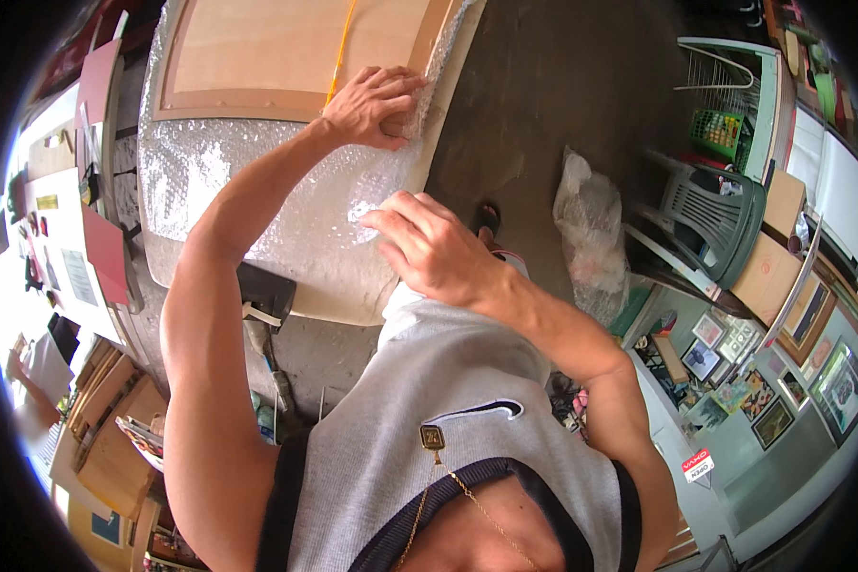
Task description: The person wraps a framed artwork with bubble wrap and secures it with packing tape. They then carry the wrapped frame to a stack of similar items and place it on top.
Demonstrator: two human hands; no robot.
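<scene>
Two bare hands work at the near right part of a sheet of bubble wrap (257, 162), with a framed panel (248, 57) lying on it. The left hand (367, 107) is much the nearer: it sits palm down at the panel's near right corner, over the wrap beside the frame's edge. The right hand (440, 253) is lower and closer to the body, so from it the panel lies ahead and to the left, beyond a strip of uncovered wrap. The panel's near edge runs roughly crosswise in front of the person and its right side leads away; its far end is out of view, so which way its long axis goes cannot be told.

The left hand's fingers are bent and slightly parted; whether they pinch the wrap or only press on it is hidden. The right hand is half curled, a gap showing between forefinger and thumb near the wrap's edge, with nothing visibly held.

The panel is flat and pale tan, with a darker brown border and small studs along its near side. A yellow cord (341, 52) runs over it toward the left hand. The wrap is clear and shiny, wrinkled near the hands, and spread over the pale tabletop (343, 291).
</scene>
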